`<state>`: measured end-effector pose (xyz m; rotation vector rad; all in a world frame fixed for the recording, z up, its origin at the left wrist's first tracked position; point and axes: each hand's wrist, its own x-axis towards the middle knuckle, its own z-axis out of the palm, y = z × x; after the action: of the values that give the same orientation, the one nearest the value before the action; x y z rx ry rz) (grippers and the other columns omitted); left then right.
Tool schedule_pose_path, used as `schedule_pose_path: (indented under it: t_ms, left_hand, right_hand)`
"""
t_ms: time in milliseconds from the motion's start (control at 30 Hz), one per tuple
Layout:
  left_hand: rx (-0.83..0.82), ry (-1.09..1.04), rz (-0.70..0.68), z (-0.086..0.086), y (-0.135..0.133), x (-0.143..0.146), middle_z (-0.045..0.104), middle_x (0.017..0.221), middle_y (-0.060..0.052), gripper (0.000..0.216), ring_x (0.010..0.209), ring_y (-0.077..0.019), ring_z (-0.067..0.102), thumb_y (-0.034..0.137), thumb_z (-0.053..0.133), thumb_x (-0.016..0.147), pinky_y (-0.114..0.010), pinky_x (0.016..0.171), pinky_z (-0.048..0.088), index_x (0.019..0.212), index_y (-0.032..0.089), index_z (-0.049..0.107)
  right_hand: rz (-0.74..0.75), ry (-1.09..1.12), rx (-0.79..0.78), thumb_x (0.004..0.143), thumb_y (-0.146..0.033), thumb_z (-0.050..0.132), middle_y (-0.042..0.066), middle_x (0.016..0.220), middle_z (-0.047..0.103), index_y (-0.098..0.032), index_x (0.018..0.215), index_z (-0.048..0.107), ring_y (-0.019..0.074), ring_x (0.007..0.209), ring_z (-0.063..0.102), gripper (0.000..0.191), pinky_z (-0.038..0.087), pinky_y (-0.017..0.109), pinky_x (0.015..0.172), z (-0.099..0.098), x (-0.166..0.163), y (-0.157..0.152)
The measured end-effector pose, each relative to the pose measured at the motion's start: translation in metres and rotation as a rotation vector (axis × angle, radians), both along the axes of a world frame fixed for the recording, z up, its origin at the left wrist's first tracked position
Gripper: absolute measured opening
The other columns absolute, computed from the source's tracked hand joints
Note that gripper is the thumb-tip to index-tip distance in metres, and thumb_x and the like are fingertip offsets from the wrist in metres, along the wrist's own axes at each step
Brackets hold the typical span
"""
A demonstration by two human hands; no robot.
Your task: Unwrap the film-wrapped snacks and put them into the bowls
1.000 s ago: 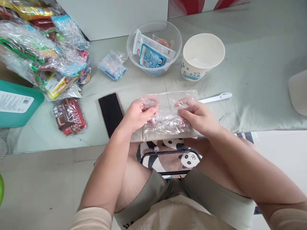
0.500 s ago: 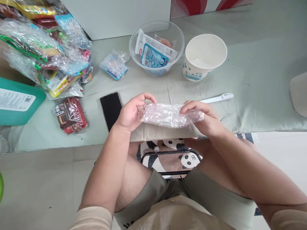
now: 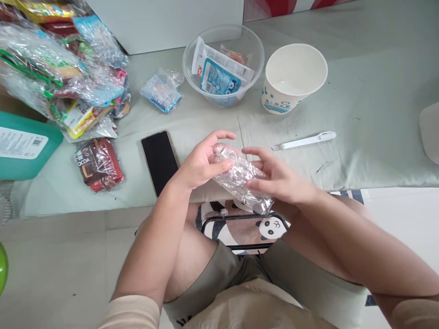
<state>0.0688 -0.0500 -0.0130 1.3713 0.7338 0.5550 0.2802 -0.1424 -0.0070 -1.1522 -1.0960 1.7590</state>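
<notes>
A crinkled clear plastic wrapper (image 3: 242,180) is held over the near edge of the table, slanting down to the right. My left hand (image 3: 206,162) is closed round its upper left end, thumb across the front. At the wrapper's right side, my right hand (image 3: 276,178) has thumb and fingers about its edge. Whether anything lies inside the plastic is hard to make out. A white utility knife (image 3: 305,140) with its blade showing lies beyond my right hand. Left of my left hand is a black phone (image 3: 159,160).
A clear bowl (image 3: 188,68) holds packaged snacks, beside a white paper cup (image 3: 297,73). Left of the bowl is a small blue-and-clear packet (image 3: 163,91). Snack bags (image 3: 68,68), a red cocoa packet (image 3: 99,164) and a green container (image 3: 27,146) stand at left.
The wrapper has turned from level to slanting, its right end now lower and nearer me. My right hand has shifted left and down, uncovering the knife's blade.
</notes>
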Motion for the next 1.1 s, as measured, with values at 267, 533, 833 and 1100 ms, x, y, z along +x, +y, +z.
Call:
schedule_pose_path:
  t_ms: [267,533,833,1100]
  left_hand:
    - [0.884,0.147,0.554,-0.01,-0.003,0.006,0.075,0.112,-0.005,0.021,0.106,-0.0196,0.074,0.024,0.065,0.093,-0.035,0.094,0.061,0.113,0.024,0.065]
    - [0.856,0.17,-0.026,-0.006,-0.029,0.019,0.068,0.144,-0.013,0.045,0.136,-0.0275,0.064,0.029,0.064,0.092,-0.046,0.114,0.054,0.136,0.019,0.061]
    - [0.46,0.179,0.073,0.001,-0.025,0.021,0.073,0.126,-0.009,0.039,0.116,-0.0245,0.07,0.022,0.065,0.085,-0.04,0.105,0.056,0.124,0.02,0.07]
    - [-0.019,-0.048,0.099,-0.005,-0.027,0.025,0.075,0.099,-0.005,0.036,0.081,-0.0155,0.07,0.038,0.068,0.093,-0.027,0.069,0.057,0.125,0.023,0.066]
  right_hand:
    - [-0.032,-0.208,-0.143,0.081,-0.035,0.071,0.0,0.071,0.061,-0.017,0.085,0.063,0.012,0.062,0.054,0.02,0.04,0.027,0.056,0.012,-0.008,0.0]
    - [-0.029,-0.213,0.105,0.087,-0.032,0.063,-0.001,0.072,0.061,-0.018,0.084,0.063,0.0116,0.065,0.053,0.015,0.045,0.028,0.065,0.011,-0.005,0.002]
    - [-0.138,-0.221,0.247,0.084,-0.023,0.064,0.002,0.09,0.062,-0.021,0.1,0.06,0.0153,0.079,0.059,0.017,0.05,0.031,0.072,-0.003,-0.001,0.003]
    - [-0.365,-0.516,0.364,0.074,-0.03,0.075,0.004,0.1,0.062,-0.023,0.104,0.055,0.0187,0.091,0.058,0.036,0.048,0.034,0.077,-0.008,-0.003,0.004]
